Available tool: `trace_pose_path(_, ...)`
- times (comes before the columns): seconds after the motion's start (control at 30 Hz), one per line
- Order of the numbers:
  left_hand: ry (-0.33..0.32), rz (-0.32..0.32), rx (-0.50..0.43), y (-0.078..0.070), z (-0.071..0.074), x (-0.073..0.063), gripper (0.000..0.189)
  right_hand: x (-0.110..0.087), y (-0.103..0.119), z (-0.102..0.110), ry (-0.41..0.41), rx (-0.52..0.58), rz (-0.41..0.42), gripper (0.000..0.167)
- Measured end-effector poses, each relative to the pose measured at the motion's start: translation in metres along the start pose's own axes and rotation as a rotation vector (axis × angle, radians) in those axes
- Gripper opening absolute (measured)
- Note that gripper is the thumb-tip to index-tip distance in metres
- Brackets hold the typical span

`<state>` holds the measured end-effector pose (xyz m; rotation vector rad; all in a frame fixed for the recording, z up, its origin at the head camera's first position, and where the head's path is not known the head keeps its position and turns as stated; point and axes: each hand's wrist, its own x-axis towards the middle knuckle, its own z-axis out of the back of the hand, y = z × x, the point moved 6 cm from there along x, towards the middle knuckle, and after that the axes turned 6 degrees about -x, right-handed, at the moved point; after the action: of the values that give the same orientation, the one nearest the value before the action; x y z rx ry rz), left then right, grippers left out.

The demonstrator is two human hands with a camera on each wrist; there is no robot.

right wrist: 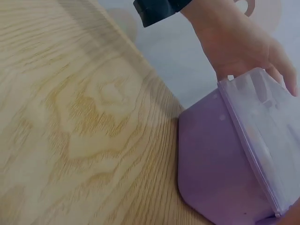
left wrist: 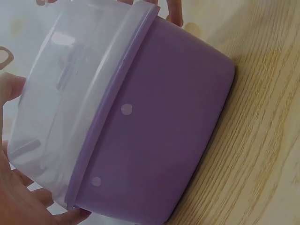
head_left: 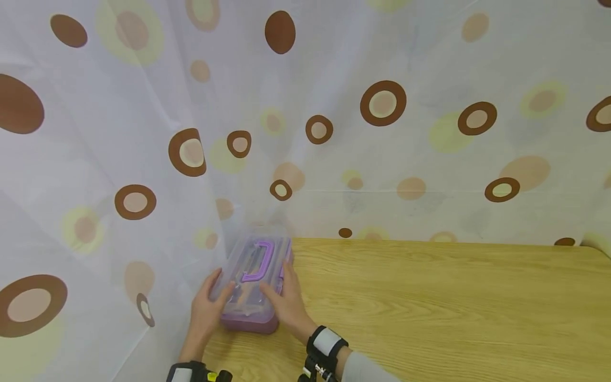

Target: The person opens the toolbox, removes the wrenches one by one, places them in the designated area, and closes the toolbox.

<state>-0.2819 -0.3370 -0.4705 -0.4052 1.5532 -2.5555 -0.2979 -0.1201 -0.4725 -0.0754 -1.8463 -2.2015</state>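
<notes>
A purple storage box (head_left: pixel 250 324) with a clear lid (left wrist: pixel 65 89) stands on the wooden table, near its left end. On the lid lies a purple carry handle (head_left: pixel 264 261), and items show dimly through the plastic. My left hand (head_left: pixel 204 313) grips the box's left side, thumb on the lid; in the left wrist view its fingers curl under the lid's rim. From the right side my right hand (head_left: pixel 291 305) holds the box, its thumb over the lid and its fingers along the wall. The box's underside rests against the tabletop in both wrist views.
A white curtain (head_left: pixel 334 164) with brown and yellow dots hangs behind the table and along its left side, close to the box. The wooden tabletop (head_left: pixel 444 307) stretches away to the right.
</notes>
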Motion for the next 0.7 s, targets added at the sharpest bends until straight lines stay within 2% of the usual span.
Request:
trace_pose_path(0.1,0.011,0.009,-0.017,0.005,-0.001,0.004,0.072,0.003,-0.003,-0.007,-0.024,-0.001,-0.019,0.095)
trace_pose_path(0.27,0.050,0.022,-0.047,0.011,-0.003,0.008,0.075,0.007,-0.006,-0.017,0.013,0.008,-0.053,0.108)
trace_pose_path(0.43,0.079,0.035,-0.153,0.015,-0.004,0.011,0.077,0.012,-0.009,-0.022,0.060,-0.021,-0.085,0.117)
trace_pose_path(0.53,0.091,0.030,-0.225,0.016,-0.007,0.013,0.077,0.014,-0.016,-0.026,0.072,-0.071,-0.091,0.114)
trace_pose_path(0.7,0.103,0.009,-0.298,0.018,-0.009,0.015,0.076,0.014,-0.017,-0.030,0.064,-0.106,-0.032,0.107)
